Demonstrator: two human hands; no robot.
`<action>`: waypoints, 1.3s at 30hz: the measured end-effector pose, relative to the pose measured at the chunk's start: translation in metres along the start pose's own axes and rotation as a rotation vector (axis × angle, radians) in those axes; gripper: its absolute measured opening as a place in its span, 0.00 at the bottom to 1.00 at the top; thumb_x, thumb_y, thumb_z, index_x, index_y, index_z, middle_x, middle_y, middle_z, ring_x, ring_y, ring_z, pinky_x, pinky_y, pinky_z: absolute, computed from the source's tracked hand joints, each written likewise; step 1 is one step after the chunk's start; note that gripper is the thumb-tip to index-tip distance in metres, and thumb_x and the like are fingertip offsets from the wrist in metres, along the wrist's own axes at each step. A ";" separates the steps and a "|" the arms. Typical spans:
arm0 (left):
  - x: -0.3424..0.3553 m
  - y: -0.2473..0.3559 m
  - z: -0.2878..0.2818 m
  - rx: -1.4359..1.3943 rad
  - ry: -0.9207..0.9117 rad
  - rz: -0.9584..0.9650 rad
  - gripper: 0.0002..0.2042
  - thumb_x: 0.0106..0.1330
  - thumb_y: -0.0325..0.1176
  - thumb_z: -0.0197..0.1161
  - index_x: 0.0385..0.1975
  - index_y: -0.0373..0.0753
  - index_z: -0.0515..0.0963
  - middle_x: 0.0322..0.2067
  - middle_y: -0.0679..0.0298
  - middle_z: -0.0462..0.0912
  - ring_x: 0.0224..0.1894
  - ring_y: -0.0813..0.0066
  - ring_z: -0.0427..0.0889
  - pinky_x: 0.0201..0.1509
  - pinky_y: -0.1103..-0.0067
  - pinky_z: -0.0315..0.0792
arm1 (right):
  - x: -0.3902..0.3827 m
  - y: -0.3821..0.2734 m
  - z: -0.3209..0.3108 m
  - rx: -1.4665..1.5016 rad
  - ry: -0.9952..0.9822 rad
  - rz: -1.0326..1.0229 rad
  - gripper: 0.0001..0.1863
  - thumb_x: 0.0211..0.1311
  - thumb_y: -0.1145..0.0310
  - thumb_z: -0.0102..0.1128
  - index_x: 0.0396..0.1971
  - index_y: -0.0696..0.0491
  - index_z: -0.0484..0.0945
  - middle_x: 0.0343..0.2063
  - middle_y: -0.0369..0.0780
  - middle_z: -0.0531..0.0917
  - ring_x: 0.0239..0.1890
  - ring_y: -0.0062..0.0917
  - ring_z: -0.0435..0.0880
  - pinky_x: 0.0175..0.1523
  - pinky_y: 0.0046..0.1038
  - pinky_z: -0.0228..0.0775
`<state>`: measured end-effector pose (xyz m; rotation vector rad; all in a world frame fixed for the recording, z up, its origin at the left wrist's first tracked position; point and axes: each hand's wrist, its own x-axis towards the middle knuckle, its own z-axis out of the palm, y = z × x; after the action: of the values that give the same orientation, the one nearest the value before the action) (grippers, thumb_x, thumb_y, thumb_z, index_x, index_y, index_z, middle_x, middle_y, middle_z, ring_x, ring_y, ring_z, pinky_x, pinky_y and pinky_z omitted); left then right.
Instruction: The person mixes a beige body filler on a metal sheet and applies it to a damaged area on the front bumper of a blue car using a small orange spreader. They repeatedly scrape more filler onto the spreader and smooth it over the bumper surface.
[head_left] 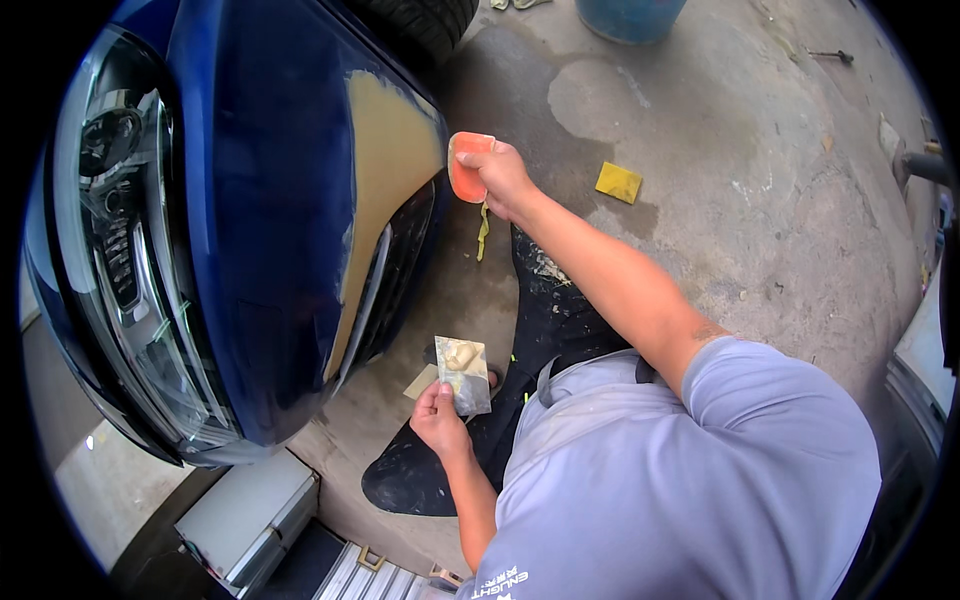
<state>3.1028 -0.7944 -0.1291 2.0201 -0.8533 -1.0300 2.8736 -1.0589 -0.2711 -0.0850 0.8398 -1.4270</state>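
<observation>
My right hand (500,180) grips an orange-red putty spreader (468,165) with a pale edge, thumb on its face. The spreader is held beside a beige filler patch (390,150) on the corner of a dark blue car bumper (270,200); whether they touch I cannot tell. A thin yellow-green strand (483,235) shows just below the spreader, hanging or on the floor. Lower down, my left hand (440,420) pinches a small flat mixing board (463,375) by its near edge. A lump of beige putty (462,354) sits on the board, above a grey smear.
A yellow sanding pad (619,183) lies on the concrete floor to the right. A blue tub (630,15) and a tyre (420,25) are at the far side. The headlight (125,200) is at left; a grey box (250,510) stands lower left.
</observation>
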 end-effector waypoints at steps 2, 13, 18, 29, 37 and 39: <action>0.003 -0.005 0.000 -0.005 0.014 0.014 0.09 0.67 0.21 0.62 0.43 0.23 0.81 0.36 0.57 0.86 0.36 0.77 0.83 0.46 0.82 0.76 | 0.012 -0.001 -0.001 0.018 0.005 0.075 0.09 0.65 0.79 0.56 0.44 0.58 0.78 0.39 0.40 0.83 0.41 0.26 0.84 0.46 0.31 0.77; 0.008 -0.001 0.006 0.015 -0.020 0.014 0.09 0.67 0.22 0.62 0.43 0.24 0.81 0.36 0.58 0.86 0.36 0.78 0.82 0.46 0.82 0.76 | -0.053 -0.027 0.039 0.010 -0.198 0.169 0.08 0.63 0.79 0.60 0.42 0.59 0.79 0.36 0.37 0.83 0.36 0.22 0.82 0.46 0.28 0.75; 0.006 0.027 0.024 -0.094 -0.073 0.117 0.10 0.68 0.25 0.65 0.43 0.24 0.81 0.34 0.60 0.85 0.34 0.81 0.81 0.42 0.84 0.75 | -0.097 -0.057 0.012 -0.096 -0.330 0.120 0.13 0.63 0.74 0.64 0.46 0.59 0.79 0.38 0.36 0.84 0.40 0.19 0.82 0.47 0.25 0.76; -0.031 0.083 0.035 -0.236 -0.006 0.274 0.11 0.67 0.23 0.66 0.45 0.24 0.80 0.33 0.61 0.86 0.34 0.84 0.81 0.42 0.86 0.74 | -0.190 -0.100 -0.012 -1.157 -0.772 -0.929 0.07 0.43 0.77 0.66 0.21 0.51 0.76 0.22 0.37 0.73 0.30 0.31 0.76 0.40 0.35 0.69; -0.058 0.089 0.024 -0.164 0.058 0.287 0.10 0.68 0.24 0.65 0.44 0.24 0.80 0.32 0.62 0.86 0.32 0.85 0.81 0.40 0.88 0.74 | -0.234 -0.089 0.025 -1.262 -0.867 -1.207 0.10 0.35 0.70 0.63 0.23 0.49 0.74 0.22 0.34 0.72 0.32 0.31 0.75 0.50 0.38 0.72; -0.062 0.091 0.027 -0.148 0.071 0.297 0.10 0.68 0.24 0.65 0.44 0.25 0.80 0.32 0.63 0.85 0.31 0.86 0.80 0.38 0.88 0.73 | -0.237 -0.084 0.024 -1.277 -0.879 -1.185 0.11 0.35 0.69 0.64 0.24 0.50 0.75 0.22 0.34 0.71 0.32 0.31 0.74 0.50 0.38 0.71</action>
<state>3.0293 -0.8018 -0.0427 1.7335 -0.9746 -0.8243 2.8372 -0.8751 -0.1015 -2.2956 0.7976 -1.3549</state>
